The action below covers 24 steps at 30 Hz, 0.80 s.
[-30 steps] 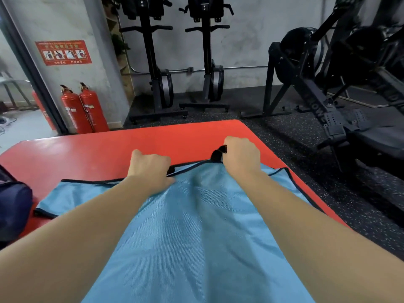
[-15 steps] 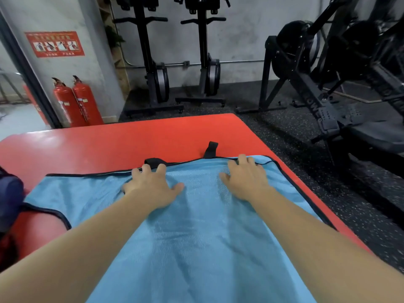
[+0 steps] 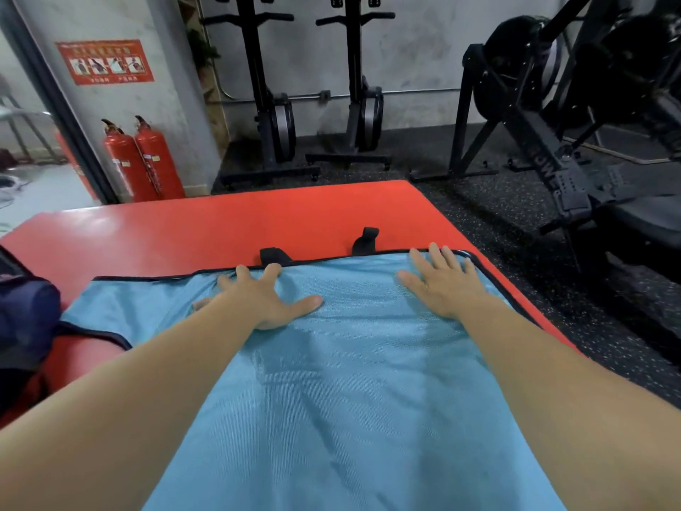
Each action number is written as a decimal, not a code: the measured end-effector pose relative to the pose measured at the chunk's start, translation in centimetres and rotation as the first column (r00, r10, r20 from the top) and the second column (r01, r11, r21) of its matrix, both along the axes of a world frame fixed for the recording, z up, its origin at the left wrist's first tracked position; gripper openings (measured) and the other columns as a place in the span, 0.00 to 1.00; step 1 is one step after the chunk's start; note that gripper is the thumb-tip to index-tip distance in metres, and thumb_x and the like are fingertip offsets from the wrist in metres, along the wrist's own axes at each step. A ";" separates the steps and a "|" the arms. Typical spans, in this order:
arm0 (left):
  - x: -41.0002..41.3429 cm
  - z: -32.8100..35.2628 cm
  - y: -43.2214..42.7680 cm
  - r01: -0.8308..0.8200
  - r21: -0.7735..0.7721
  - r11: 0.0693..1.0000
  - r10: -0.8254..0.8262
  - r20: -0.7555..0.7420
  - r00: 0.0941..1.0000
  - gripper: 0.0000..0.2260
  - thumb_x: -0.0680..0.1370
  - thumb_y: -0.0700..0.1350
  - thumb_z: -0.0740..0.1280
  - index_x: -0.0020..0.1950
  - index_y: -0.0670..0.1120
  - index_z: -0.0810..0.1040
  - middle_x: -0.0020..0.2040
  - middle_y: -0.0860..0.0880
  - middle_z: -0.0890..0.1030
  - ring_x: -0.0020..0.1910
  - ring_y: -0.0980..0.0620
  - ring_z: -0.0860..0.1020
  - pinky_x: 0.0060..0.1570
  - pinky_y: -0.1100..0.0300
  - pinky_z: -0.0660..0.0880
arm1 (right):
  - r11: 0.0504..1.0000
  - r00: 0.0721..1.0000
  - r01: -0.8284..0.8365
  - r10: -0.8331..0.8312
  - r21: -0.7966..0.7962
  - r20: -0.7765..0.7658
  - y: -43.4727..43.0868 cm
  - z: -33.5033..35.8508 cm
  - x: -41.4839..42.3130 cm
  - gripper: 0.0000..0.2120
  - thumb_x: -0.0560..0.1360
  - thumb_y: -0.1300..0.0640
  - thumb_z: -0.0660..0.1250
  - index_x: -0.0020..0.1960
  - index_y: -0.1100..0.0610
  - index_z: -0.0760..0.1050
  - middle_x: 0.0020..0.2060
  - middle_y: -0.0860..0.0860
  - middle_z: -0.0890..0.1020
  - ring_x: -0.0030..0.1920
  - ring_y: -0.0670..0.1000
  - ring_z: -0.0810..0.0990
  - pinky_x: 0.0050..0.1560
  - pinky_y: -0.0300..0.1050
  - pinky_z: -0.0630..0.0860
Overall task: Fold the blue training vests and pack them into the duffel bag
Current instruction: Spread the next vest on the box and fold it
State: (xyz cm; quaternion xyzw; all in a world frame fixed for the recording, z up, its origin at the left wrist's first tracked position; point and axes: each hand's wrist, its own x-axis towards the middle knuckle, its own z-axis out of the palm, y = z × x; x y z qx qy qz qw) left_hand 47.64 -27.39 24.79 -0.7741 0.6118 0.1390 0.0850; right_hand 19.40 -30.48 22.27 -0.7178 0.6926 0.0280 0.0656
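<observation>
Blue training vest (image 3: pixel 350 381): spread flat on the red worktop (image 3: pixel 221 223), with two black straps (image 3: pixel 272 255) poking out past the far hem.
Change: a second ago both hands were bunched on the far hem at the straps. They have since let go and flattened, and the right has slid out toward the far right corner.
Left hand (image 3: pixel 265 300): grip wide, fingers splayed, palm pressing the cloth just short of the hem; holds nothing.
Right hand (image 3: pixel 446 285): grip wide, fingers straight, flat on the cloth near the far right corner; holds nothing.
Reading: the vest is laid out and being smoothed. No fold shows yet, so the first fold is probably next.
Duffel bag (image 3: pixel 25 319): dark navy, at the left edge of view just beside the vest, only partly in frame.
Bag contents: opening not visible; cannot tell.
</observation>
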 end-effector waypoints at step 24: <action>-1.5 -1.5 22.8 0.238 -0.131 0.962 -0.234 0.043 0.971 0.45 0.62 0.79 0.34 0.77 0.64 0.39 0.80 0.53 0.38 0.78 0.47 0.37 0.71 0.32 0.39 | 0.999 0.999 -0.046 0.046 -0.009 0.021 22.3 -0.3 2.6 0.47 0.66 0.24 0.26 0.79 0.45 0.37 0.79 0.53 0.39 0.78 0.55 0.38 0.73 0.65 0.37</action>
